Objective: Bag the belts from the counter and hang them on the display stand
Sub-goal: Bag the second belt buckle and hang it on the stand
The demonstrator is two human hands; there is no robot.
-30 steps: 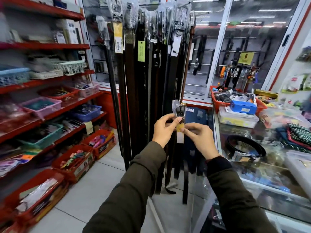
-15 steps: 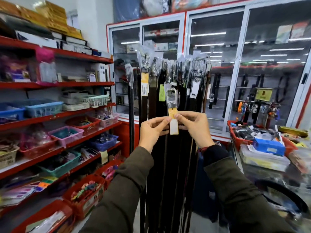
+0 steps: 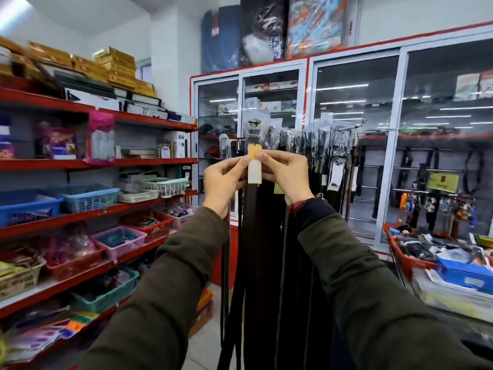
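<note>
Raised since a second ago, both hands now sit at centre frame, level with the tops of the hanging belts point(image 3: 314, 145). Left hand point(image 3: 222, 180) and right hand point(image 3: 286, 176) each pinch the bagged belt point(image 3: 253, 214) at its tag (yellow over white), buckle upward.

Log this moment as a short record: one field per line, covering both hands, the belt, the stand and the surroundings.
left hand: pinches the tag from the left, at the belt's upper end
right hand: pinches the tag from the right
belt: dark, buckle up, in a clear bag, strap hanging down
tag: yellow top, white bottom
display stand: behind the hands, crowded with bagged belts
hung yet: cannot tell
shelves: red, on the left, with baskets
counter: at right, cluttered
</note>
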